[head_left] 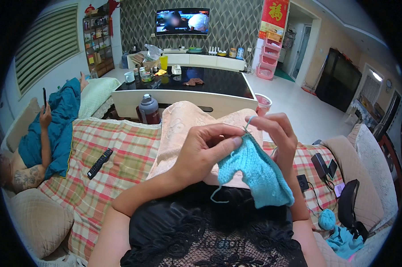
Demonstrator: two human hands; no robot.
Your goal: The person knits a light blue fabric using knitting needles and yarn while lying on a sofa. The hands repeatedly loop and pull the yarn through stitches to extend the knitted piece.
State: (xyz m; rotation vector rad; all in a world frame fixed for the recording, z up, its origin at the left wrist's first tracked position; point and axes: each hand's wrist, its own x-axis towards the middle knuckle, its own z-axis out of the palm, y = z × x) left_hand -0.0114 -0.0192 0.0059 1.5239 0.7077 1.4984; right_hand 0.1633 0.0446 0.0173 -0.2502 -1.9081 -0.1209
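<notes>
A turquoise piece of knitting (258,171) hangs in front of my chest, with a loose tail of yarn at its lower left. My left hand (205,149) pinches its top edge between thumb and fingers, where a knitting needle tip (246,131) shows. Close on the other side, my right hand (281,138) is curled at the knitting's right edge. A strand of turquoise yarn (250,121) runs over its raised index finger down to the needle. The needles are mostly hidden by the work and my fingers.
A turquoise yarn ball (327,219) lies to my right near cables and a black pouch (348,198). On the plaid cover left is a remote control (100,163). Another person (45,147) reclines far left, holding a phone. Ahead stand a grey-lidded jug (149,109) and a black-topped table (223,84).
</notes>
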